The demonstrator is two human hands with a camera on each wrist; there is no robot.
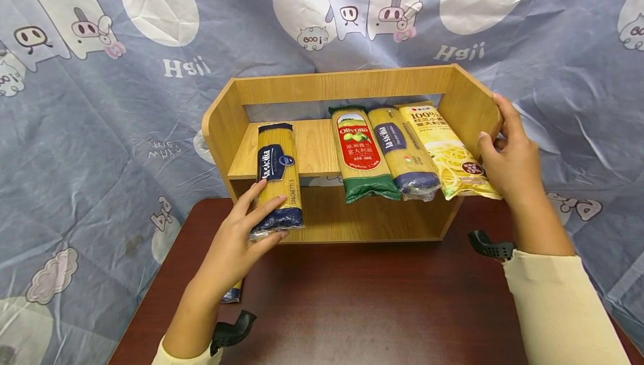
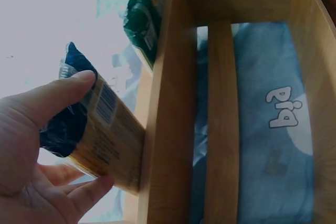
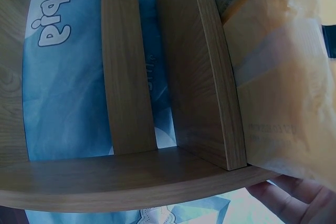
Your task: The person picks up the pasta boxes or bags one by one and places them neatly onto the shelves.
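Note:
My left hand [image 1: 240,232] holds the near end of a blue-and-yellow La Sicilia spaghetti pack [image 1: 278,186], with the thumb and fingers on opposite sides. The far end of that pack lies over the left part of the upper board of a wooden shelf [image 1: 347,86]; in the left wrist view the spaghetti pack [image 2: 116,142] leans against the board's front edge. My right hand [image 1: 520,166] grips the front edge of the shelf's right side panel [image 1: 470,110], beside a yellow-white pasta pack [image 1: 443,144]. In the right wrist view only some fingers [image 3: 281,200] show below the panel.
A red-and-green Olivoilà pasta pack [image 1: 359,144] and another La Sicilia pack [image 1: 405,150] lie on the upper board, their ends overhanging the front. Another pack [image 1: 232,293] lies on the dark red table [image 1: 352,303], partly behind the left forearm. A patterned cloth [image 1: 100,130] hangs behind.

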